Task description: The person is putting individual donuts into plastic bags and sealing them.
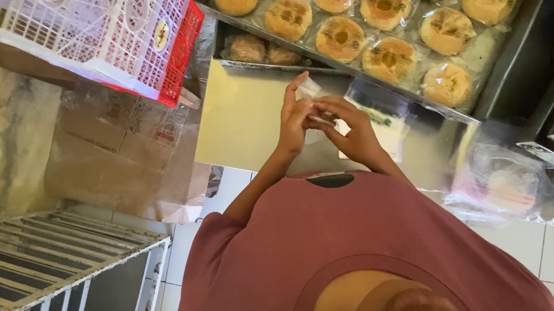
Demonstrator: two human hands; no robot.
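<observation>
Head view, looking down past the person's pink shirt (347, 253). Both hands meet at frame centre, above a pale counter (236, 118). Left hand (294, 121) and right hand (352, 128) pinch a small clear plastic bag (311, 90) between them; the bag's free corner sticks up toward the upper frame, just above the left fingertips (298, 87). Both grips are closed around the film, fingers curled, thumbs pressing in; neither hand is released. The bag looks empty, though it is too thin to be sure. Its long axis runs roughly up-frame, away from the body. Left hand sits nearer the bag's top edge; right hand holds lower, toward the body. Directly up-frame and to the right of the hands lies a metal tray (525, 37) of round golden buns (382, 6), each wrapped in clear film, near but not touching the hands. White and red crate (111, 35) at upper left. Wire rack (42, 265) at lower left. Loose bags (501, 179) at right on the tiled ledge.
</observation>
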